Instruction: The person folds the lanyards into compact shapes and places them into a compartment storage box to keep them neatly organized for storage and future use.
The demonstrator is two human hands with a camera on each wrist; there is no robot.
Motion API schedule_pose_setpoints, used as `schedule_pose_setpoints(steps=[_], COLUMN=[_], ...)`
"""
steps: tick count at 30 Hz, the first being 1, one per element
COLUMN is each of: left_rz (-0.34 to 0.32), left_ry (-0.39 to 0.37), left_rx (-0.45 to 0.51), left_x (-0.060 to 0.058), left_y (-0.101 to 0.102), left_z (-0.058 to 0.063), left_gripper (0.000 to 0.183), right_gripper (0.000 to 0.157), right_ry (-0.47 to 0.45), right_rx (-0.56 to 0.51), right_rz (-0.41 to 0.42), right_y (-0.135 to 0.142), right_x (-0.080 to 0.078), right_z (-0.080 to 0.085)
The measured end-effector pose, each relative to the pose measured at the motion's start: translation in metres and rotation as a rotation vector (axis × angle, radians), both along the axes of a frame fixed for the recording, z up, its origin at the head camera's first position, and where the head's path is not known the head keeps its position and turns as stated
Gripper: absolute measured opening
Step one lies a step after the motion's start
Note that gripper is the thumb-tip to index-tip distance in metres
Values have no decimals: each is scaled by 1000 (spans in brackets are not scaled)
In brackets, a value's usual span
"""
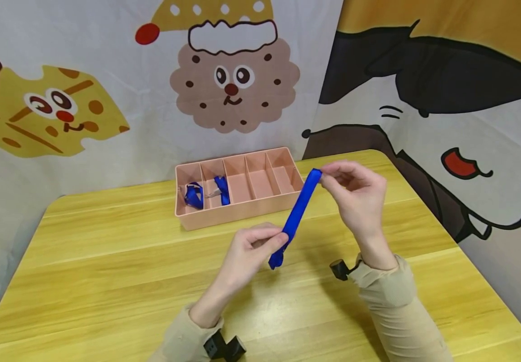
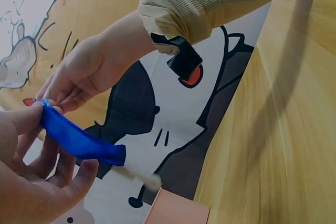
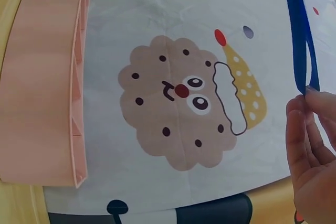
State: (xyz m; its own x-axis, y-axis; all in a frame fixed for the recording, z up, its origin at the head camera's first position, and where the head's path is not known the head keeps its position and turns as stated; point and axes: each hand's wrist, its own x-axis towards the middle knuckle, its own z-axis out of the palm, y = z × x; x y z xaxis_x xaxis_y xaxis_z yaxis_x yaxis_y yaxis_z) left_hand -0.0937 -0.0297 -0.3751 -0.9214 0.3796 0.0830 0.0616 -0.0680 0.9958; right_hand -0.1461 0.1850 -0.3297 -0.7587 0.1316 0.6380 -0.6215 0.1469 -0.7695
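A blue satin ribbon [image 1: 303, 201] is stretched at a slant between the two hands, over the table. At its upper end the right hand [image 1: 357, 198] pinches it between thumb and fingertips. Lower down, the left hand [image 1: 244, 256] grips it between thumb and fingers, with a short bunched end hanging below the thumb. In the right wrist view the ribbon [image 3: 299, 35] looks doubled into a narrow loop above the right hand [image 3: 315, 145]. The left wrist view shows the left hand [image 2: 47, 166] close to the ribbon's wide blue end [image 2: 84, 140], beside a pale blurred piece.
Behind the hands, a pink divided box [image 1: 242, 211] stands on the wood-grain table [image 1: 106, 271]. Its two leftmost compartments contain a blue ribbon bundle [image 1: 193, 195] and another blue ribbon piece [image 1: 223, 190]. A cartoon-printed cloth [image 1: 151, 136] hangs behind the table.
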Motion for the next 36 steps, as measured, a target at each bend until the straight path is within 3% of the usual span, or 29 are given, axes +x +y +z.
schedule_pose_setpoints(steps=[4, 10, 17, 19, 22, 28, 36], left_rz=[7, 98, 183, 208, 244, 280, 250], left_ry=[26, 129, 289, 337, 384, 393, 384], left_rx=[2, 28, 185, 247, 329, 418, 487], left_x=[0, 2, 3, 3, -1, -6, -10], left_y=[-2, -6, -11, -13, -15, -23, -31], left_z=[0, 1, 3, 4, 4, 7, 12], left_gripper=[22, 18, 29, 24, 11, 33, 31], right_gripper=[9, 9, 9, 9, 9, 8, 11], right_ry=[-26, -58, -126, -164, -229, -372, -501], right_rx=[-21, 10, 97, 116, 148, 267, 324], right_rz=[1, 1, 19, 41, 80, 180, 415], right_y=[0, -2, -13, -18, -26, -44, -61], right_x=[-2, -7, -9, -8, -7, 0, 13], right_z=[-3, -10, -20, -23, -28, -33, -35])
